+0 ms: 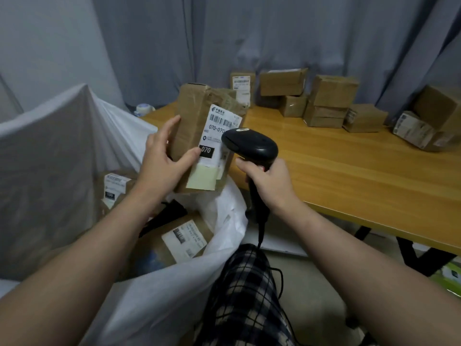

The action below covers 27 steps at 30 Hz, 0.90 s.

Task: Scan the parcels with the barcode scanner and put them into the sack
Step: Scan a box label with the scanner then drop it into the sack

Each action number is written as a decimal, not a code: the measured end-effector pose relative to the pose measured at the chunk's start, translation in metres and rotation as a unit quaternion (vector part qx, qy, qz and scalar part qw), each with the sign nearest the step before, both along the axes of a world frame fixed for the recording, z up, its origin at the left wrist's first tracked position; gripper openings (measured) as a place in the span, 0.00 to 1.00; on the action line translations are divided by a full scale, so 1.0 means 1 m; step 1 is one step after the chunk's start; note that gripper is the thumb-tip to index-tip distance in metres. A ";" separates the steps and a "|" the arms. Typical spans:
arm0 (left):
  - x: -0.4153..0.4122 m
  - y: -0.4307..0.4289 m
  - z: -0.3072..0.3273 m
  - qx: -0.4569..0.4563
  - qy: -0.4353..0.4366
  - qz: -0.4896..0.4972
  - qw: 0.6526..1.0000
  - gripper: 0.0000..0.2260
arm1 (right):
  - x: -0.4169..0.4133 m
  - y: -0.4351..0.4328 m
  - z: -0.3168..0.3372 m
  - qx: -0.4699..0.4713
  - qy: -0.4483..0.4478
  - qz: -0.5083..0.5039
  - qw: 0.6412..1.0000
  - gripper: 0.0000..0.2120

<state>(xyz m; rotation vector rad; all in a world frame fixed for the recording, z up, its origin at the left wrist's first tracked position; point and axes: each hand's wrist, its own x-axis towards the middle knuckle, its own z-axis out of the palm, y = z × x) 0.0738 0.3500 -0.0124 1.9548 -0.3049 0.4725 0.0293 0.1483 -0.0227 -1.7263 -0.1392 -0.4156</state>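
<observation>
My left hand grips a tall brown cardboard parcel, thumb across its front, holding it upright above the sack's mouth. A white shipping label with a barcode faces me. My right hand grips the handle of a black barcode scanner, whose head sits right in front of the label's right side. The white sack stands open at the left. Inside it lie labelled parcels.
A wooden table stretches to the right, with several brown parcels stacked along its far edge by a grey curtain. The scanner's black cable hangs down past my checked trouser leg. A tape roll lies behind the sack.
</observation>
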 end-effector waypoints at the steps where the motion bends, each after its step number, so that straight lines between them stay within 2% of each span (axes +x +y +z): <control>1: 0.000 0.014 0.004 0.015 -0.004 0.024 1.000 0.32 | 0.005 0.011 0.000 -0.005 0.012 0.005 1.000 0.23; 4: 0.004 0.049 0.012 0.122 0.027 0.114 0.986 0.30 | 0.016 0.038 -0.001 -0.013 0.033 0.009 0.999 0.19; 7: 0.007 0.068 0.008 0.325 0.095 0.157 0.928 0.31 | 0.024 0.055 -0.005 -0.041 0.056 0.013 0.997 0.18; 9: 0.008 0.070 -0.001 0.378 0.133 0.145 0.905 0.33 | 0.028 0.059 -0.013 -0.048 0.073 0.009 0.996 0.20; 14: 0.017 0.059 -0.027 0.489 0.244 0.045 0.837 0.32 | 0.028 0.055 -0.029 -0.058 0.102 -0.017 0.993 0.16; 17: 0.023 0.042 -0.032 0.510 0.195 0.044 0.837 0.29 | 0.027 0.046 -0.031 -0.051 0.113 -0.032 0.992 0.16; 23: 0.034 -0.005 -0.014 0.470 0.095 0.034 0.877 0.27 | 0.028 0.017 -0.023 -0.033 0.114 -0.063 0.991 0.18; 27: 0.045 -0.036 -0.005 0.462 0.057 0.016 0.885 0.27 | 0.033 -0.010 -0.020 -0.007 0.121 -0.086 0.989 0.14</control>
